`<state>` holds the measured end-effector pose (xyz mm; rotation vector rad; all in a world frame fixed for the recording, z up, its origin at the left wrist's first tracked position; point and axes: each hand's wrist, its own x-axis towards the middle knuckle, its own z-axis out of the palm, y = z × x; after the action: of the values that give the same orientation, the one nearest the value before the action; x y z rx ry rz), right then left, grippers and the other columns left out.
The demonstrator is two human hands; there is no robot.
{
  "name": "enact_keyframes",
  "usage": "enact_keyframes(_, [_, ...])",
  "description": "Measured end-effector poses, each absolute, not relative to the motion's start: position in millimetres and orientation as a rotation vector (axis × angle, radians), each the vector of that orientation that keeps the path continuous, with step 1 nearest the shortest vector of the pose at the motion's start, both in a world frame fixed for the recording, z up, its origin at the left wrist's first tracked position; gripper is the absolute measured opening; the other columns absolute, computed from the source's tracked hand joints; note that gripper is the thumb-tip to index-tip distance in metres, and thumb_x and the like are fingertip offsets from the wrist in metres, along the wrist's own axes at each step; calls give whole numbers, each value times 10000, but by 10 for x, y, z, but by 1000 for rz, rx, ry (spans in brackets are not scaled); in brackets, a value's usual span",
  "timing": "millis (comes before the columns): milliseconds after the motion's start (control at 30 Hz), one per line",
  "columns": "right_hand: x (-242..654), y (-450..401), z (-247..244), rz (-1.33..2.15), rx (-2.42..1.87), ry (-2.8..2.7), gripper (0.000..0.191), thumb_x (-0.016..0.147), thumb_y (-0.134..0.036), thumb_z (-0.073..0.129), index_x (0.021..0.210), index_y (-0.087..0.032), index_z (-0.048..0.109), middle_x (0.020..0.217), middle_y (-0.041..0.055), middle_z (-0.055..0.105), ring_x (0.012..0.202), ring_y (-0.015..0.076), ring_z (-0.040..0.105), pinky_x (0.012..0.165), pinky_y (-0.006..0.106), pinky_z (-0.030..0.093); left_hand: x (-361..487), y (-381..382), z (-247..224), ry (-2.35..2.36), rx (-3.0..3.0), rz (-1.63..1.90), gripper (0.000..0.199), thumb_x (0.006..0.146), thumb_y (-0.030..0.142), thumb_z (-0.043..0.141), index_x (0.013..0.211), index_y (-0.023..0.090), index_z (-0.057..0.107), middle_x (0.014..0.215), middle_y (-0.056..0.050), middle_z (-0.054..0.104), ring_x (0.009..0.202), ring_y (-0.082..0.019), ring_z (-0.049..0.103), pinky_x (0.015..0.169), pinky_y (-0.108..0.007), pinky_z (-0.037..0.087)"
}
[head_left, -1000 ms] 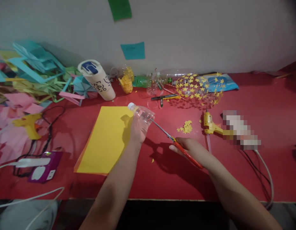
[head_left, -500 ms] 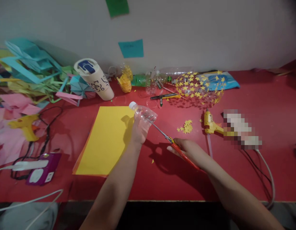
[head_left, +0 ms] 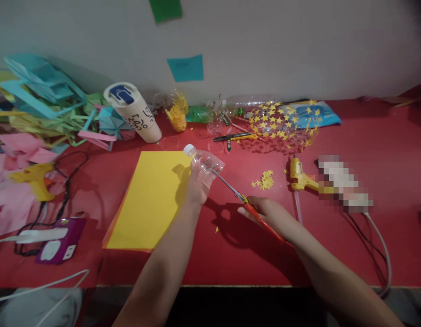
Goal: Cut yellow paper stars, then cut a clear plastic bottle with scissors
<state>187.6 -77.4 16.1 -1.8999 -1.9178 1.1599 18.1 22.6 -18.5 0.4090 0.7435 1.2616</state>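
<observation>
Near the middle, my left hand (head_left: 197, 187) holds a clear plastic bottle piece (head_left: 210, 162) with a white cap (head_left: 189, 149) pointing up and to the left. My right hand (head_left: 264, 213) grips red-handled scissors (head_left: 261, 221). Their metal blades reach up-left to the bottle's open end, and the tips overlap the clear plastic there. Under and left of my left hand lies a yellow sheet (head_left: 145, 204) on top of other paper. Small yellow stars (head_left: 265, 180) are piled to the right of the bottle.
Yellow glue guns lie left (head_left: 36, 178) and right (head_left: 298, 174). At the back stand a white tumbler (head_left: 138, 116), a star-covered clear bottle (head_left: 281, 120) and a cutter (head_left: 232, 136). Folded paper (head_left: 43, 86) fills the left; a purple box (head_left: 62, 240) sits below.
</observation>
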Motion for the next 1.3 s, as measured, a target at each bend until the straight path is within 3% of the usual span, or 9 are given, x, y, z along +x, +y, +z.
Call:
enact_keyframes(167, [1865, -780, 185, 1146, -1895, -1930, 545, 849, -745, 412, 632, -252, 330, 543, -27, 424, 497, 125, 367, 504, 263, 316, 181, 230, -224, 744, 385, 1265, 251, 856, 403, 614, 1034, 229, 592, 1065, -66, 663, 1234, -272, 575, 1052, -450, 456])
enact_keyframes(333, [1865, -776, 186, 1127, -1897, -1955, 556, 848, -766, 369, 639, -253, 326, 545, -22, 423, 502, 131, 375, 504, 261, 308, 186, 231, -203, 716, 389, 1285, 161, 899, 358, 556, 977, 222, 594, 997, -52, 647, 1126, -238, 622, 1060, -463, 453])
enact_keyframes(600, [1874, -776, 166, 1121, -1902, -1969, 537, 854, -736, 432, 638, -248, 372, 544, -16, 466, 494, 135, 401, 498, 258, 323, 191, 221, -164, 749, 338, 1272, 186, 955, 289, 448, 1037, 211, 596, 1026, -63, 650, 1183, -232, 610, 1029, -430, 495])
enact_keyframes(767, [1869, -772, 171, 1132, -1921, -1967, 534, 849, -738, 430, 643, -249, 373, 561, -7, 475, 517, 147, 436, 511, 260, 335, 182, 233, -205, 723, 348, 1262, 190, 913, 343, 543, 1022, 200, 605, 1040, -82, 650, 1234, -269, 580, 1054, -459, 461])
enact_keyframes(967, [1859, -770, 197, 1146, -1944, -1970, 555, 842, -767, 372, 648, -248, 358, 572, -1, 479, 528, 150, 431, 521, 264, 339, 178, 235, -201, 710, 374, 1298, 165, 930, 313, 498, 1011, 218, 606, 991, -49, 653, 1098, -238, 651, 1048, -480, 470])
enact_keyframes(1300, [1870, -777, 169, 1144, -1889, -1964, 555, 848, -769, 346, 645, -253, 350, 570, -4, 466, 524, 149, 425, 517, 272, 336, 167, 242, -266, 724, 383, 1256, 222, 868, 383, 607, 1024, 225, 611, 1066, -72, 670, 1250, -279, 577, 1051, -450, 463])
